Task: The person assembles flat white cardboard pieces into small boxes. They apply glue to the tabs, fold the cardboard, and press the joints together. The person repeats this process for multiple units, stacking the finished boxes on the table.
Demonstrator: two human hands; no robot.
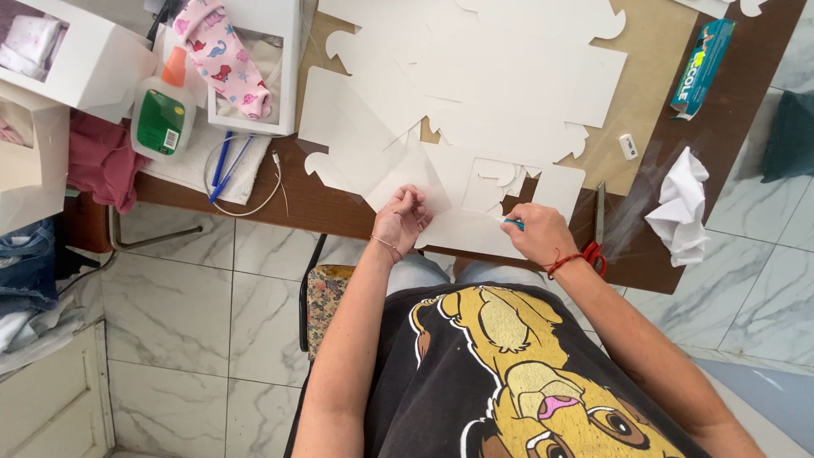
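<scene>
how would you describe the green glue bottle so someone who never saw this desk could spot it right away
Start at the brown table and go to its far left end, beside the white box with the pink dinosaur-print cloth. The glue bottle lies there on a white towel, above two blue pens. It alone has a green label and an orange cap.
</scene>
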